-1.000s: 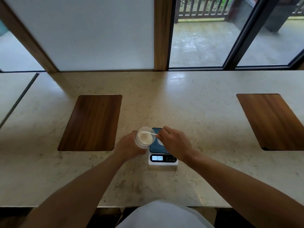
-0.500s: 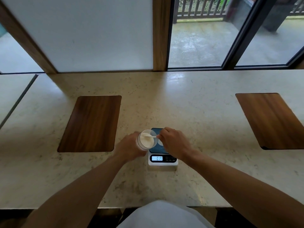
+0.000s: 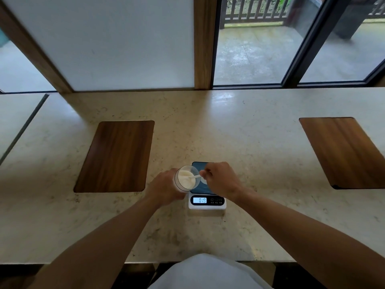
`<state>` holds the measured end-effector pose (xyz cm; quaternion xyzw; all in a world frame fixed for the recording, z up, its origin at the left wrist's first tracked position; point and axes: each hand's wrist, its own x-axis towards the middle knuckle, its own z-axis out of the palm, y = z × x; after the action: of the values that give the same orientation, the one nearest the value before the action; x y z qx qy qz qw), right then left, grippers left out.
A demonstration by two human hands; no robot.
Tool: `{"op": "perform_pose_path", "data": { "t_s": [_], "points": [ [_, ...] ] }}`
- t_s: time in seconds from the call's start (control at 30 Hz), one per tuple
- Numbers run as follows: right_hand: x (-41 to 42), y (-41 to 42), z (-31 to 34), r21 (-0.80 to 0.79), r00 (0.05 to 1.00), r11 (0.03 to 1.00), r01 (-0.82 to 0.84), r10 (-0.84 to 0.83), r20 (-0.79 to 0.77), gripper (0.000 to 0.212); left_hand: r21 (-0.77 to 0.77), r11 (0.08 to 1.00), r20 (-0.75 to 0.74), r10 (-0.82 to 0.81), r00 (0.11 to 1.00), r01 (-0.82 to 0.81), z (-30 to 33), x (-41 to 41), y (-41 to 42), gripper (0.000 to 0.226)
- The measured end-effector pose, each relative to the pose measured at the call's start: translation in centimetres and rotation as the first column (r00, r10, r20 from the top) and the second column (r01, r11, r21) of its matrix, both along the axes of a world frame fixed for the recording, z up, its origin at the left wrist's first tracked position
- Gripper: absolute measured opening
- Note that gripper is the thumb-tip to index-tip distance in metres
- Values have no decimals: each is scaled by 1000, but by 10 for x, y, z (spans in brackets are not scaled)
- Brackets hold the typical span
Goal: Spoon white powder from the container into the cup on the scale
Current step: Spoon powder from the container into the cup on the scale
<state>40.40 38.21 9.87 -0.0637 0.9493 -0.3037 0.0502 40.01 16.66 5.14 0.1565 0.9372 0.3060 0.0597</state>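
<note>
My left hand (image 3: 165,189) grips a clear round container (image 3: 187,178) of white powder, tilted toward the right, just left of the scale (image 3: 207,202). My right hand (image 3: 220,180) pinches a small white spoon (image 3: 194,177) whose bowl is down in the powder. The scale is white with a dark blue platform and a lit display. A small white cup (image 3: 203,180) stands on the platform, mostly hidden under my right hand.
The stone counter (image 3: 239,142) holds two inset wooden boards, one at the left (image 3: 116,156) and one at the right (image 3: 343,152). Its front edge runs just above my lap. A white panel and glass windows stand behind the counter.
The container has tipped further toward my right hand, and the spoon has dipped deeper into the powder. Both hands stay in place.
</note>
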Motion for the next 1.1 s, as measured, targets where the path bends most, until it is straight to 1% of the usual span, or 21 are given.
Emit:
{"op": "perform_pose_path", "data": {
  "t_s": [0.1,0.3,0.4,0.57,0.67,0.97,1.1],
  "points": [
    [-1,-1,-1,-36,998,999,26,-24,61,32,-14,1000,7,7,1000,-7,-2,0,-2,80],
    [-3,1,-2,-93,984,992,87,-71,161,35,6,1000,-31,5,999,-5,-3,-1,-2,76],
    [-5,2,2,-105,974,987,118,-94,206,36,6,1000,-2,17,1000,-17,-4,-2,-2,78],
    [-5,5,10,-180,949,965,189,-132,287,32,10,1000,41,13,999,-14,-5,-3,-3,78],
    [-5,8,16,-200,943,955,218,-154,294,33,6,1000,67,10,998,-11,-5,-5,-3,76],
    [-7,13,27,-210,944,949,234,-170,284,32,16,997,87,69,994,-70,-4,-10,1,66],
    [-8,20,33,-222,949,946,236,-175,263,31,2,997,102,73,992,-73,-6,-11,2,65]
  ]
}}
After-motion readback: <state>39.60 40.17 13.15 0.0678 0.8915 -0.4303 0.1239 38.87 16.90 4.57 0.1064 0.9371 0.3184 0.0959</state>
